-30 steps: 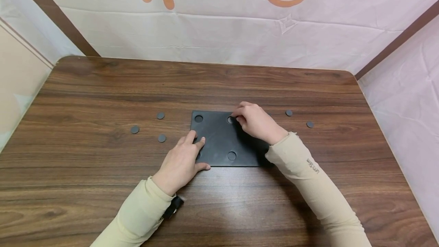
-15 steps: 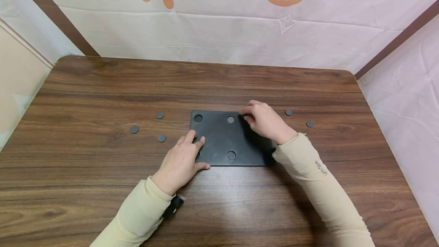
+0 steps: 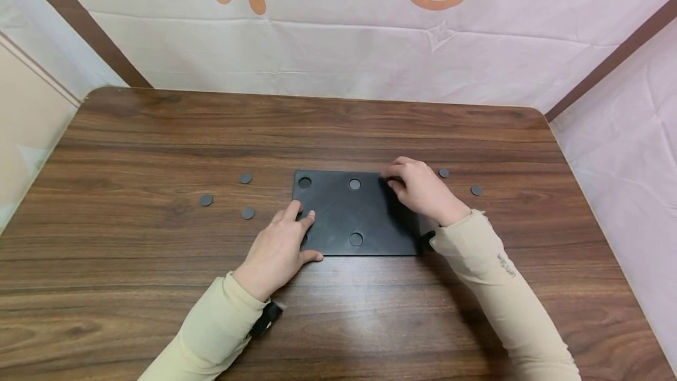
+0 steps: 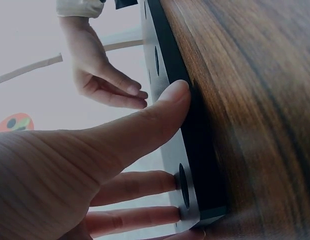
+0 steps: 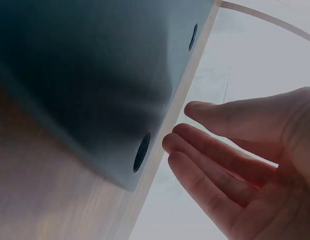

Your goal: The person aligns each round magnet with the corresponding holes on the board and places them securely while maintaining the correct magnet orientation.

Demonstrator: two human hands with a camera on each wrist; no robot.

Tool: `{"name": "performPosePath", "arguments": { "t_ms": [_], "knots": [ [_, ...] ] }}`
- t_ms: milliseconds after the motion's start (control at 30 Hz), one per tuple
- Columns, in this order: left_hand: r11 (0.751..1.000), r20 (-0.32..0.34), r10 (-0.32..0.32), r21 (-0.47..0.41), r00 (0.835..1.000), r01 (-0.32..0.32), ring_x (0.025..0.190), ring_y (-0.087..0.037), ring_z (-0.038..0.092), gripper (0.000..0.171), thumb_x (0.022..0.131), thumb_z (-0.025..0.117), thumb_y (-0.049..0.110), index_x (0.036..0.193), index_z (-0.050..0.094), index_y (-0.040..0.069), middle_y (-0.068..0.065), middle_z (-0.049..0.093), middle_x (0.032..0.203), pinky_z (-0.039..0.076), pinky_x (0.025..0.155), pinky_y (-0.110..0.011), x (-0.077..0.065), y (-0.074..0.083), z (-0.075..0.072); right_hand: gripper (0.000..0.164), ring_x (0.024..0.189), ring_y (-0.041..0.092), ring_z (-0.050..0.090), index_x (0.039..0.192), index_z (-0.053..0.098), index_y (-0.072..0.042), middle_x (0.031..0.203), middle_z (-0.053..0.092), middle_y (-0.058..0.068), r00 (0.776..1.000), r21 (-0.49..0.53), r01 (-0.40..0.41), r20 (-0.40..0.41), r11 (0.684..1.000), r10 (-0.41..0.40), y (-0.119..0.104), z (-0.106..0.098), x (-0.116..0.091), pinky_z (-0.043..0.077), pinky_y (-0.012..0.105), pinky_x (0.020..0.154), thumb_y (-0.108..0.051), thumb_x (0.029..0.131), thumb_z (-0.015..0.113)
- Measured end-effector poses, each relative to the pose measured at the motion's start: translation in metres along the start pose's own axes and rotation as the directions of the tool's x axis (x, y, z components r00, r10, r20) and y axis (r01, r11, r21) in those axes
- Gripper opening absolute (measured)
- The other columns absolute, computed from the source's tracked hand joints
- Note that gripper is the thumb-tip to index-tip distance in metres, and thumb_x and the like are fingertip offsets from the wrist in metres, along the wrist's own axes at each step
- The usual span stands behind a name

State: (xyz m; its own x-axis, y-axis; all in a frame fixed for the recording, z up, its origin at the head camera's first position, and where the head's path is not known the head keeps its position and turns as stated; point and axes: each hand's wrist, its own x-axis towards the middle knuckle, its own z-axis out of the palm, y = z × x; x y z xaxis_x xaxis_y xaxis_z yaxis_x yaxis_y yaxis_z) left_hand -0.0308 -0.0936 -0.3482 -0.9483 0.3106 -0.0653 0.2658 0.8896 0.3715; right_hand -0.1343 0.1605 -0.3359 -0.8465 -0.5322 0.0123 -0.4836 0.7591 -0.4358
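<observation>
A flat black board [image 3: 338, 216] with round recesses lies on the table. My left hand [image 3: 277, 246] rests on its left end, fingers extended over the top face and thumb along the front edge. It partly covers a recess at the near left corner. Above the board's far right part is my right hand [image 3: 423, 190], with loosely bent fingers. In the right wrist view a gap shows between its thumb [image 5: 205, 112] and fingers, with nothing held there. The far middle recess [image 3: 355, 184] looks pale grey inside, while the far left recess [image 3: 305, 182] is dark.
Three small dark discs lie left of the board, one of them farthest out [image 3: 206, 200]. Two more, a far disc [image 3: 443, 173] and a nearer disc [image 3: 476, 190], lie on the right. A white curtain [image 3: 338, 57] hangs behind the wooden table [image 3: 158, 287].
My right hand has moved right, away from the far middle recess toward the board's far right corner. The left hand and the loose discs have stayed in place.
</observation>
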Motion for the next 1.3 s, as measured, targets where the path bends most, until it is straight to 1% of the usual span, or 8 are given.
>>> {"name": "performPosePath", "arguments": {
  "t_ms": [133, 333, 467, 700, 833, 933, 1067, 1300],
  "knots": [
    [1.0, 0.0, -0.003, -0.001, 1.0, 0.003, 0.112, -0.037, 0.054, 0.07, 0.073, 0.083, 0.032, 0.129, 0.059, -0.001, -0.02, 0.05, 0.124, 0.053, 0.076, -0.043, 0.0, 0.0, 0.0, 0.023, 0.095, 0.027, 0.064, 0.11, 0.07, 0.001, 0.11, 0.065, 0.015, 1.0, 0.004, -0.023, 0.003, 1.0, 0.023, 0.004, -0.001, -0.004, 0.052, 0.039, 0.078, 0.002, 0.09, 0.058],
    [1.0, -0.002, -0.002, 0.001, 1.0, 0.002, 0.11, -0.037, 0.055, 0.07, 0.072, 0.083, 0.032, 0.129, 0.059, -0.002, -0.02, 0.05, 0.123, 0.054, 0.074, -0.042, 0.0, 0.0, 0.0, 0.025, 0.109, 0.031, 0.062, 0.113, 0.068, 0.003, 0.117, 0.063, 0.017, 0.998, -0.007, -0.056, 0.023, 0.998, 0.056, 0.01, -0.002, -0.008, 0.051, 0.043, 0.088, 0.002, 0.091, 0.058],
    [1.0, -0.002, 0.001, 0.001, 1.0, -0.001, 0.109, -0.037, 0.055, 0.07, 0.073, 0.083, 0.032, 0.129, 0.059, -0.002, -0.02, 0.05, 0.122, 0.054, 0.073, -0.042, 0.0, 0.0, -0.001, 0.025, 0.108, 0.031, 0.062, 0.113, 0.068, 0.003, 0.119, 0.063, 0.017, 0.998, -0.016, -0.063, 0.02, 0.998, 0.063, 0.014, -0.003, -0.011, 0.052, 0.043, 0.086, 0.003, 0.09, 0.058],
    [1.0, 0.004, -0.003, 0.0, 1.0, 0.003, 0.11, -0.037, 0.055, 0.069, 0.073, 0.082, 0.031, 0.129, 0.059, -0.002, -0.02, 0.05, 0.123, 0.054, 0.074, -0.042, 0.0, 0.001, -0.001, 0.026, 0.107, 0.033, 0.062, 0.113, 0.068, 0.003, 0.119, 0.063, 0.018, 0.998, -0.037, -0.065, 0.001, 0.997, 0.065, 0.021, -0.005, -0.016, 0.051, 0.045, 0.086, 0.004, 0.089, 0.059],
    [1.0, 0.002, -0.001, 0.0, 1.0, 0.001, 0.109, -0.037, 0.055, 0.069, 0.073, 0.083, 0.031, 0.129, 0.059, -0.002, -0.02, 0.05, 0.122, 0.054, 0.073, -0.042, 0.0, 0.001, -0.001, 0.027, 0.1, 0.032, 0.064, 0.114, 0.068, 0.002, 0.118, 0.063, 0.018, 0.997, -0.031, -0.083, -0.002, 0.996, 0.083, 0.025, -0.006, -0.019, 0.051, 0.043, 0.079, 0.003, 0.089, 0.059],
    [1.0, 0.001, 0.002, -0.001, 1.0, -0.002, 0.109, -0.036, 0.055, 0.069, 0.073, 0.083, 0.031, 0.129, 0.059, -0.002, -0.02, 0.05, 0.122, 0.054, 0.073, -0.041, 0.0, 0.001, 0.0, 0.027, 0.103, 0.035, 0.063, 0.115, 0.067, 0.003, 0.121, 0.062, 0.02, 0.995, -0.035, -0.096, 0.002, 0.995, 0.096, 0.029, -0.007, -0.021, 0.051, 0.045, 0.081, 0.003, 0.09, 0.058],
    [1.0, 0.001, 0.001, -0.005, 1.0, -0.001, 0.108, -0.036, 0.055, 0.07, 0.073, 0.083, 0.031, 0.129, 0.059, -0.002, -0.02, 0.05, 0.122, 0.053, 0.072, -0.041, 0.0, 0.0, 0.0, 0.028, 0.113, 0.039, 0.059, 0.117, 0.065, 0.006, 0.125, 0.06, 0.023, 0.994, -0.04, -0.112, 0.004, 0.993, 0.112, 0.033, -0.007, -0.024, 0.049, 0.049, 0.09, 0.003, 0.09, 0.058],
    [1.0, -0.001, -0.004, -0.002, 1.0, 0.004, 0.107, -0.035, 0.055, 0.07, 0.073, 0.083, 0.031, 0.129, 0.059, -0.001, -0.02, 0.05, 0.122, 0.053, 0.072, -0.041, 0.0, 0.0, 0.001, 0.028, 0.114, 0.039, 0.058, 0.116, 0.065, 0.007, 0.125, 0.06, 0.024, 0.993, -0.048, -0.117, -0.009, 0.992, 0.117, 0.04, -0.008, -0.027, 0.048, 0.05, 0.093, 0.003, 0.089, 0.059]
  ]
}}
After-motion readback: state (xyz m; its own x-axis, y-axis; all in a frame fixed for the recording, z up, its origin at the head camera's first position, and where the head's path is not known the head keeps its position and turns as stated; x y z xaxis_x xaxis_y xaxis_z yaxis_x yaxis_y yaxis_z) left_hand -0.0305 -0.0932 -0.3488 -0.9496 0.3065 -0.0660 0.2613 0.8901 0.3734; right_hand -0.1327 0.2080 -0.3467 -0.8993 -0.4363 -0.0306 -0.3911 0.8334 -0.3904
